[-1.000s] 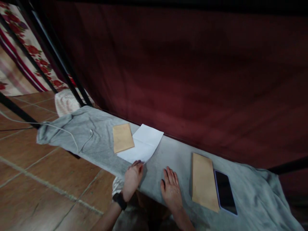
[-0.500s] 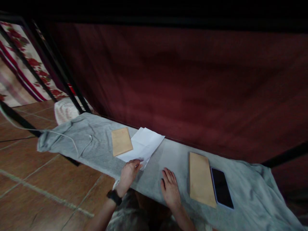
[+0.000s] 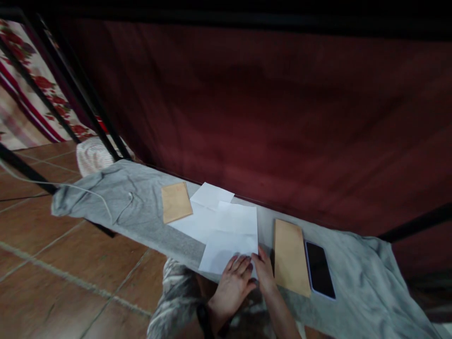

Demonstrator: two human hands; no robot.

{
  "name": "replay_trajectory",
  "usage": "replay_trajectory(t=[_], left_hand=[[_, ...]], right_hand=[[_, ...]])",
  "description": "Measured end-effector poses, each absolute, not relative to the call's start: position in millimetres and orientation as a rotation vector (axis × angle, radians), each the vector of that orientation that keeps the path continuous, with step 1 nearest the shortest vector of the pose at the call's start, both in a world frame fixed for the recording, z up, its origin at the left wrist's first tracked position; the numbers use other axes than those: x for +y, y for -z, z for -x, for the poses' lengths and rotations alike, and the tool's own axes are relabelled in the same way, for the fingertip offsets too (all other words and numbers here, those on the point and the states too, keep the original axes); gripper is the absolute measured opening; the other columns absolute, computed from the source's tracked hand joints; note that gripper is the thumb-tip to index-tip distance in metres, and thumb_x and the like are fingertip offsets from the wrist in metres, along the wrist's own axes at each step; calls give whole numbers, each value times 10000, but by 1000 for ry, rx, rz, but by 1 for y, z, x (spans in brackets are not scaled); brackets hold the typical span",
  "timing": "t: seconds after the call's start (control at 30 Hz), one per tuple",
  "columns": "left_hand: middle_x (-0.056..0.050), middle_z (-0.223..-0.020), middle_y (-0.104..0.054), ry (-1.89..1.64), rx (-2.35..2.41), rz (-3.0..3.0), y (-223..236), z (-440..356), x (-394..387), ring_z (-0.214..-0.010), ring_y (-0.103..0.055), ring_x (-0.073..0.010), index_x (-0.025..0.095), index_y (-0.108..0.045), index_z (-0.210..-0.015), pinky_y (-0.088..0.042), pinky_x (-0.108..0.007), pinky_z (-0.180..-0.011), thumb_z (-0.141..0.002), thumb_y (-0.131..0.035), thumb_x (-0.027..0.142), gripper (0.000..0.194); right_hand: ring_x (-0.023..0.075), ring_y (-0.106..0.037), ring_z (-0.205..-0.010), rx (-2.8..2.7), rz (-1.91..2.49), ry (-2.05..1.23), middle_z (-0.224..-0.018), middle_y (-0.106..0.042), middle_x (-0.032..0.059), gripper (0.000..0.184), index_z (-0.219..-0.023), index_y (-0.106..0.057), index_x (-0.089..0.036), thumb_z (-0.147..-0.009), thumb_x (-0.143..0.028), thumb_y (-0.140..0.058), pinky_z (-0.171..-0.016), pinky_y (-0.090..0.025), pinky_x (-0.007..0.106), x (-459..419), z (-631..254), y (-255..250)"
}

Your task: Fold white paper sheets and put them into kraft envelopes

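A creased white sheet of paper (image 3: 235, 226) lies in front of me on the grey cloth, overlapping more white paper (image 3: 208, 195) behind and to its left. My left hand (image 3: 236, 278), with a black band on the wrist, rests on the sheet's near edge, fingers stretched out flat. At the sheet's near right corner, my right hand (image 3: 264, 268) has its fingers closed at the paper's edge. To the right of that hand lies a stack of long brown envelopes (image 3: 291, 256). A smaller stack of brown paper pieces (image 3: 176, 202) sits on the white paper's left corner.
A dark phone (image 3: 320, 270) lies right of the long brown stack. The grey cloth (image 3: 137, 221) covers a narrow bench with a white cable (image 3: 106, 205) at its left end. Behind hangs a dark red curtain (image 3: 264, 117); black metal bars (image 3: 90, 108) stand at left.
My left hand has moved right, bringing one white sheet off the other paper toward me. The left hand's pinch has opened flat, and my right hand has shifted onto the sheet's right edge.
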State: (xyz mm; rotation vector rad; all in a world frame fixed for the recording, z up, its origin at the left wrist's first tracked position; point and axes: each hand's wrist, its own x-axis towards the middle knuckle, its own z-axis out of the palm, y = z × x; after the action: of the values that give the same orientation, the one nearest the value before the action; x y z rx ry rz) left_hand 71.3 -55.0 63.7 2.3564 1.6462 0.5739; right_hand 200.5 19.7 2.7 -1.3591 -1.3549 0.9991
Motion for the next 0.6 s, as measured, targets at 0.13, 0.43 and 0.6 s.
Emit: replay_trajectory(t=[0.13, 0.43, 0.6], left_hand=[[-61, -1478, -516, -715, 1780, -2256, -53, -36, -45, -1367, -466, -232, 262, -532, -1382, -385, -468, -1143, -989, -462, 314, 403], [-77, -1462, -534, -432, 2169, -2200, -46, 34, 21, -1388, -440, -287, 193, -603, -1332, -322, -491, -1158, -976, -390, 210, 416], [-89, -1488, -496, -298, 2286, -2212, -39, 35, 28, -1363, -471, -290, 186, -581, -1366, -355, -487, -1122, -986, -360, 213, 440]], right_hand=[[268, -713, -872, -1320, 1368, -921, -1026, -752, 95, 486, -1284, -610, -208, -906, -448, -424, -754, -582, 401, 15, -215, 21], [261, -724, -856, -1426, 1522, -454, -982, -753, 116, 378, -1081, -673, -225, -878, -436, -433, -733, -588, 379, 20, -222, 48], [265, -693, -1049, -1403, 1707, -699, -1118, -726, 144, 474, -1166, -643, -151, -854, -426, -415, -934, -543, 385, 23, -216, 34]])
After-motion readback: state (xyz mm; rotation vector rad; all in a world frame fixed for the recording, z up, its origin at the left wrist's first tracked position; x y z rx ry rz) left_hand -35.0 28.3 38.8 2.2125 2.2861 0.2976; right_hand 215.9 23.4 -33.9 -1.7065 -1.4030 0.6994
